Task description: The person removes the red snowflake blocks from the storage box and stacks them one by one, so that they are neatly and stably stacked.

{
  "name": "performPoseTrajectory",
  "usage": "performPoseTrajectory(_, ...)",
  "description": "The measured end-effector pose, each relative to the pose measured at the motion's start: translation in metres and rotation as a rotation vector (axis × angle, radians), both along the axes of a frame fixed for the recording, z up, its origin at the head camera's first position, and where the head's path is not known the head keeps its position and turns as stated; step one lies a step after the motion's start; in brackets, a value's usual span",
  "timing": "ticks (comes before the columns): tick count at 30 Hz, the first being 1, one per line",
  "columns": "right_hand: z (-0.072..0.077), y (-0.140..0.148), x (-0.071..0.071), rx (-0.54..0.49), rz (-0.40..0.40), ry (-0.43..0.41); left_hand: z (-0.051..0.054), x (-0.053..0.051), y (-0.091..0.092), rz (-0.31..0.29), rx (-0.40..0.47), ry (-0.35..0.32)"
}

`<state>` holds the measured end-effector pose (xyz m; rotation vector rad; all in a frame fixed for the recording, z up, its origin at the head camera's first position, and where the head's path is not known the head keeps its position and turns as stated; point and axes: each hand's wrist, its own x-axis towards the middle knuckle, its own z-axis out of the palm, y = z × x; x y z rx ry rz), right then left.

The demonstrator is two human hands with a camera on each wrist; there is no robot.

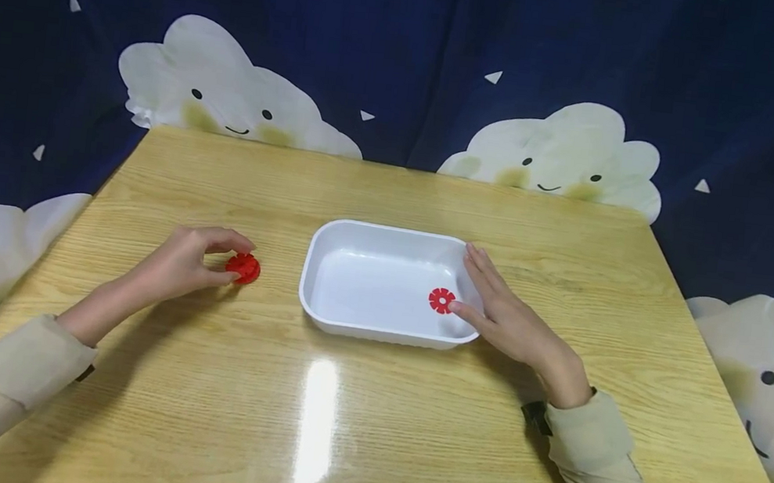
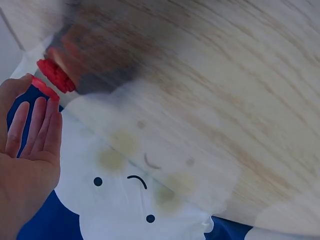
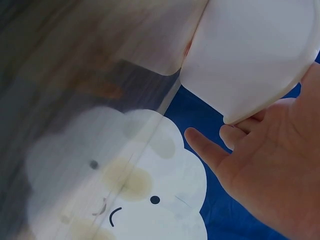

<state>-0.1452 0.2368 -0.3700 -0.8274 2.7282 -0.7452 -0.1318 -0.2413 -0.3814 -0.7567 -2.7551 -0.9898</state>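
My left hand (image 1: pixel 197 261) pinches a red notched plastic disc (image 2: pixel 45 88) between thumb and fingers, left of the tray. Just beyond it on the table sits a small pile of red discs (image 2: pixel 56 76), apart from the held one in the left wrist view. The white tray (image 1: pixel 388 331) stands mid-table, and a single red disc (image 1: pixel 439 297) shows inside it near the right end. My right hand (image 1: pixel 513 325) is at the tray's right rim, fingers straight and thumb over the inside, its tip overlapping that disc's edge. In the right wrist view, the tray wall hides some of the fingertips.
The wooden table (image 1: pixel 200 403) has a bright light reflection in front of the tray. Behind it hangs a dark blue curtain (image 1: pixel 422 40) with white smiling clouds, also along both sides.
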Motion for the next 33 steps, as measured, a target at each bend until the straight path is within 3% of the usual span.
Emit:
performPoseTrajectory(9,-0.002,0.0,-0.001,0.001,0.005,0.003,-0.005,0.0,0.001,-0.02,-0.018,0.029)
performPoseTrajectory(15,-0.002,0.0,-0.001,-0.007,0.004,0.006,-0.003,0.0,0.001,-0.024,-0.016,0.024)
performPoseTrajectory(23,-0.001,0.0,-0.001,-0.011,0.006,0.0,0.013,-0.003,0.011,-0.026,0.013,0.021)
performPoseTrajectory(28,0.0,0.001,0.0,-0.001,0.002,-0.003,0.026,-0.006,0.03,-0.06,0.039,0.01)
performPoseTrajectory(33,0.001,0.0,0.0,0.0,0.002,-0.008,0.035,-0.012,0.054,-0.102,0.094,-0.048)
